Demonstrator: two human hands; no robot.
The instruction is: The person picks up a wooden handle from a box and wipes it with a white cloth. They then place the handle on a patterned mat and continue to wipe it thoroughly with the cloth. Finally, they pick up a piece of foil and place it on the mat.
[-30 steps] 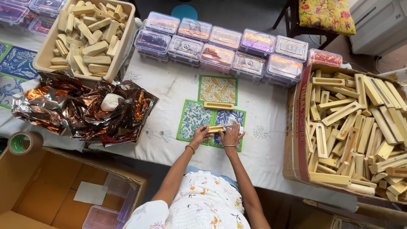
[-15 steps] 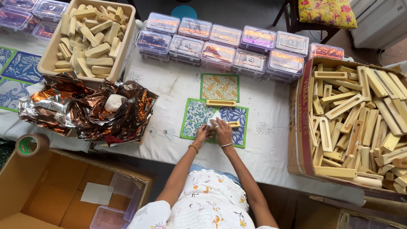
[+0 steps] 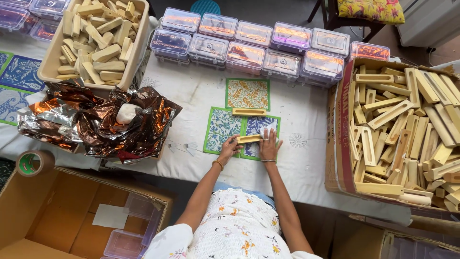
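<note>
My left hand [image 3: 229, 146] and my right hand [image 3: 269, 144] both rest on a short wooden stick [image 3: 249, 139] that lies across two patterned cards, a blue-green floral card [image 3: 221, 127] and a blue leafy card [image 3: 261, 125]. Each hand presses one end of the stick down onto the cards. A second wooden stick [image 3: 248, 111] lies just above them, below an orange leaf-patterned card [image 3: 247, 94]. All sit on the white tablecloth [image 3: 191, 91].
A cardboard box [image 3: 341, 144] of wooden sticks stands at right. A beige tub [image 3: 48, 72] of wooden blocks sits top left, crumpled copper foil [image 3: 100, 122] below it. Lidded clear plastic boxes [image 3: 249, 45] line the back. A tape roll [image 3: 33, 162] and open carton [image 3: 43, 216] are lower left.
Both hands shifted slightly and now press flat on the stick across the two lower cards; the view moved a little to the left.
</note>
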